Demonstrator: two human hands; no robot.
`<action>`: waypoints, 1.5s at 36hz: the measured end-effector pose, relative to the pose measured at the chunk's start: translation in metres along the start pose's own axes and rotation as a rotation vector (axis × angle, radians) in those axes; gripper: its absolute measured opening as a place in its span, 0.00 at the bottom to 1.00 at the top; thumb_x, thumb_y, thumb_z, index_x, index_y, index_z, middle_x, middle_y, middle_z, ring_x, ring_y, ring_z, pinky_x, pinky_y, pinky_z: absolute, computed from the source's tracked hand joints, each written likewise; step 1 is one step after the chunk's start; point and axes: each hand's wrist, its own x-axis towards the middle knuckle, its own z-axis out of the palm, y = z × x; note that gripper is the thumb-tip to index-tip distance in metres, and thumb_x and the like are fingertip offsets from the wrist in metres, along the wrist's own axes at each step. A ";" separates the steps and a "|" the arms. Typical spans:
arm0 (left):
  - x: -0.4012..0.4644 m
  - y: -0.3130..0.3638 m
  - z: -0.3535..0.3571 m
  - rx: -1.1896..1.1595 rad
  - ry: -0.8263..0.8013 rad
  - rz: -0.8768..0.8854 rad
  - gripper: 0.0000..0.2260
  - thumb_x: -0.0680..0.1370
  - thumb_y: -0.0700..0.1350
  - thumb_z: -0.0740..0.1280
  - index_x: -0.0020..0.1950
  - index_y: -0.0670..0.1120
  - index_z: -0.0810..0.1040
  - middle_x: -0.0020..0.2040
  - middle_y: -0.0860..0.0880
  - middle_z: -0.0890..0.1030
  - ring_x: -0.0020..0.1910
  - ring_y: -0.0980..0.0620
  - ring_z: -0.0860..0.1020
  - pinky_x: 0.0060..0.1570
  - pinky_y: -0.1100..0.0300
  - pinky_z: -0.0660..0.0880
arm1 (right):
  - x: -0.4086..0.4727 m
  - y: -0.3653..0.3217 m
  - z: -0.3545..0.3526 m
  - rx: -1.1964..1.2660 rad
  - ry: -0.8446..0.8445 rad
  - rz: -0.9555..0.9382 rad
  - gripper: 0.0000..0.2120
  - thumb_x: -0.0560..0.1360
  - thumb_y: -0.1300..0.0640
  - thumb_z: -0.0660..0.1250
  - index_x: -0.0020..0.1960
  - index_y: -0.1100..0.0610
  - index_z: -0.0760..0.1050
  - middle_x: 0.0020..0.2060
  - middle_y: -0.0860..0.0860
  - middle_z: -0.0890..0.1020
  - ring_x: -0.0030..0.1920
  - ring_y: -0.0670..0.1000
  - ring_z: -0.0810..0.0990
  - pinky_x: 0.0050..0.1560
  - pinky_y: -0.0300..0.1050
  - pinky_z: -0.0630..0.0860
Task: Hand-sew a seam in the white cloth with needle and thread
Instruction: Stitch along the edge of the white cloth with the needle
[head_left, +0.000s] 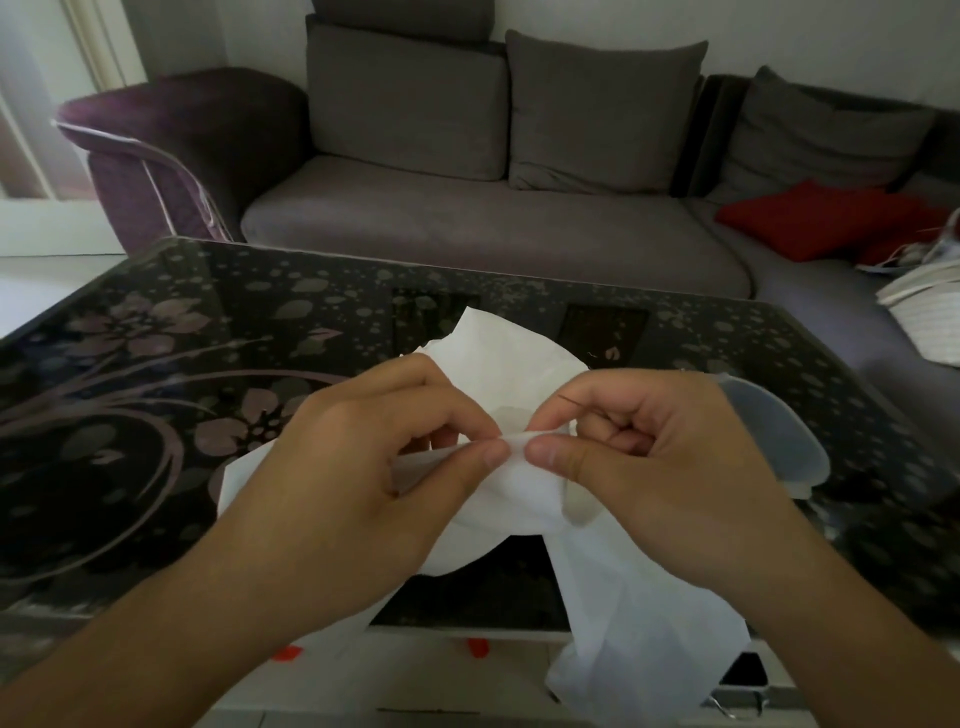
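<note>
You are mid-stitch, as far as this view lets you judge. Your left hand (363, 462) has thumb and forefinger closed on a folded edge of the white cloth (519, 364), holding that fold up above the bench (156, 364). Your right hand (654, 457) meets it thumb-tip to thumb-tip, pinching the same fold just beside the left grip, with the other fingers curled in toward the palm. A thin dark needle (574, 402) shows near your right forefinger, slanting up and to the left; whether your fingers actually grip it, or it simply sticks out of the cloth there, cannot be told. The thread is too fine to make out.

The cloth itself is bunched between both hands: one part rises behind your fingers, another lies on the bench under your left wrist, and a long tail hangs off the near edge of the bench below your right forearm.

How much seam is done you cannot read from here: no line of stitches is visible on any exposed part of the cloth, and the fold you are working is mostly hidden by your thumbs. Treat the seam as begun at most, with the bulk of its length probably still to sew.

A translucent plastic lid (774, 431) lies on the bench behind your right hand
</note>
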 end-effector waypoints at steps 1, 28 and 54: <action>0.000 0.000 0.000 -0.011 -0.011 -0.020 0.06 0.79 0.56 0.69 0.49 0.58 0.85 0.44 0.62 0.78 0.45 0.55 0.80 0.42 0.68 0.73 | 0.000 0.000 -0.001 -0.002 0.012 0.006 0.04 0.73 0.54 0.76 0.41 0.47 0.84 0.23 0.50 0.71 0.25 0.46 0.67 0.28 0.31 0.69; 0.000 0.006 -0.005 -0.235 -0.144 -0.212 0.08 0.81 0.47 0.70 0.42 0.55 0.84 0.32 0.65 0.78 0.34 0.67 0.76 0.39 0.77 0.69 | 0.000 0.007 -0.005 0.045 -0.009 0.090 0.06 0.76 0.57 0.73 0.40 0.50 0.83 0.24 0.48 0.71 0.27 0.46 0.67 0.31 0.34 0.70; -0.004 0.002 -0.002 -0.095 -0.083 -0.149 0.06 0.78 0.52 0.67 0.44 0.59 0.82 0.43 0.66 0.82 0.48 0.63 0.81 0.48 0.76 0.70 | 0.001 0.011 -0.005 -0.002 -0.051 0.125 0.05 0.77 0.50 0.71 0.44 0.45 0.84 0.31 0.52 0.82 0.35 0.56 0.80 0.39 0.44 0.81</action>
